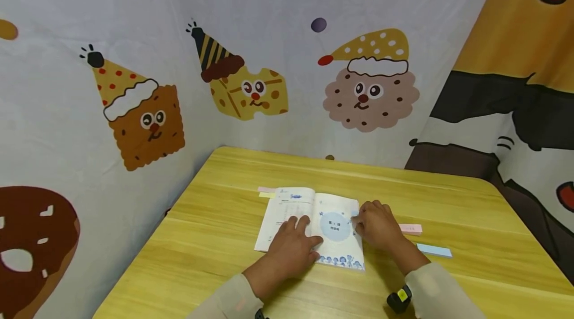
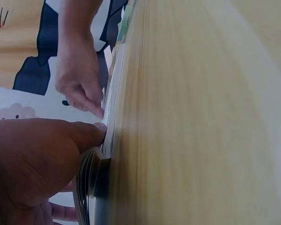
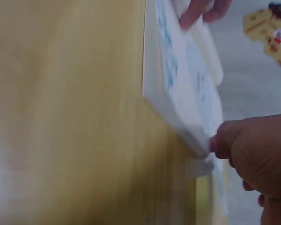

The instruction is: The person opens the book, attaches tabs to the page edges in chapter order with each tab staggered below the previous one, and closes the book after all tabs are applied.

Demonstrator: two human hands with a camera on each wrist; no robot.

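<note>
Head view, what's on the wood-grain table [image 1: 202, 254]?

Open paper bk [image 1: 291, 205], rectangular, nearer table's L edge than R; spine runs approx. twd far edge. R pg [image 1: 329, 207]: pale-blue circle [image 1: 335, 236], "第…课", rest too small.

Hands?

L hand [image 1: 291, 249]: fingers spread, resting across bk. R hand [image 1: 378, 224]: fingers curled at R pg's outer edge; can't tell if pinching or pressing. Flat pink strip [image 1: 411, 229], blue strip [image 1: 433, 250] twd table's R edge.

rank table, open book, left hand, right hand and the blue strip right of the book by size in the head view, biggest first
1. Table
2. Book
3. Left hand and right hand: too alike to rank
4. Blue strip
</note>
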